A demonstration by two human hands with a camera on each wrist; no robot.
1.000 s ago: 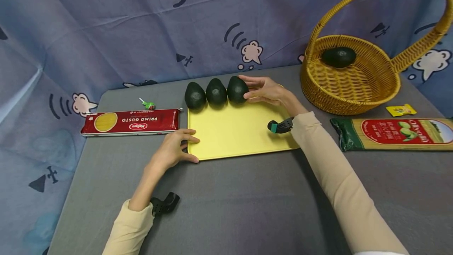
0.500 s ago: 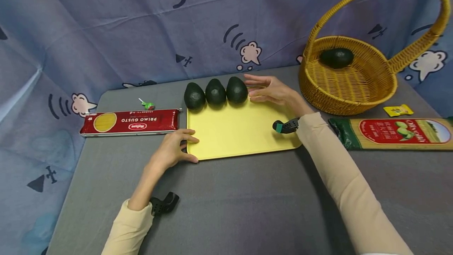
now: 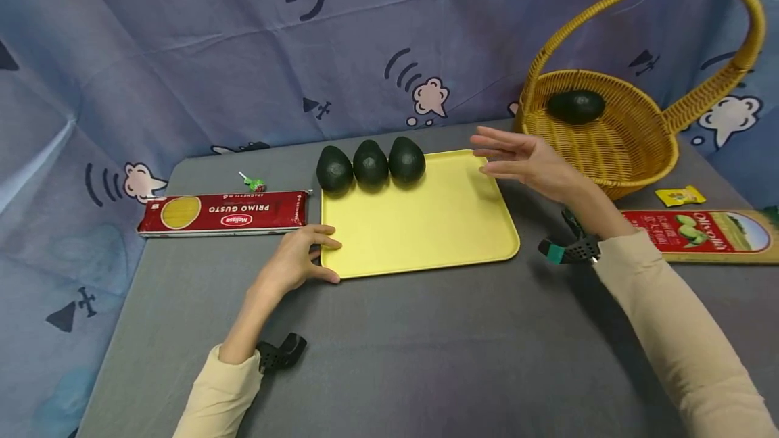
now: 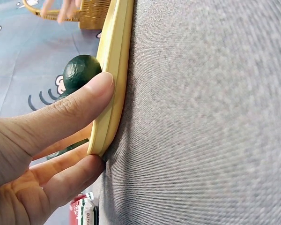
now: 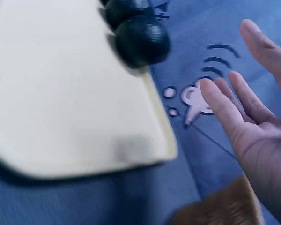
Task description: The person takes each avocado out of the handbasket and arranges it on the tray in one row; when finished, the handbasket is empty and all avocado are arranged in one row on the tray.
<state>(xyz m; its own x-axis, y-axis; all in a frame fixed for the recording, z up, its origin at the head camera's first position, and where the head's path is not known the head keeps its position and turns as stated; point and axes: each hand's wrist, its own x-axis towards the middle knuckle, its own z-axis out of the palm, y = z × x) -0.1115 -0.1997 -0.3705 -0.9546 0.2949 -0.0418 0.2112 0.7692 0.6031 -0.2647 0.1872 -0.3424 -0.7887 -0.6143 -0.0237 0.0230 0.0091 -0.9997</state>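
Note:
Three dark green avocados stand in a row along the back left edge of a yellow tray (image 3: 426, 228): a left avocado (image 3: 335, 169), a middle avocado (image 3: 370, 164) and a right avocado (image 3: 407, 160). My left hand (image 3: 296, 257) holds the tray's front left corner. In the left wrist view the thumb (image 4: 96, 91) lies against the rim, with fingers on the corner's other side. My right hand (image 3: 526, 162) is in the air by the tray's back right corner, fingers extended, holding nothing. Another avocado (image 3: 576, 107) lies in the wicker basket (image 3: 608, 147), which the right hand partly overlaps.
A red spaghetti pack (image 3: 225, 213) lies left of the tray, with a green lollipop (image 3: 254, 183) behind it. At the right are a long pasta pack (image 3: 712, 235), partly behind the right forearm, and a yellow sweet wrapper (image 3: 680, 195). A patterned cloth (image 3: 243, 80) hangs behind the table.
My right hand has let go of the right avocado and moved right, toward the basket. The avocados stay in their row. My left hand keeps its place at the tray corner.

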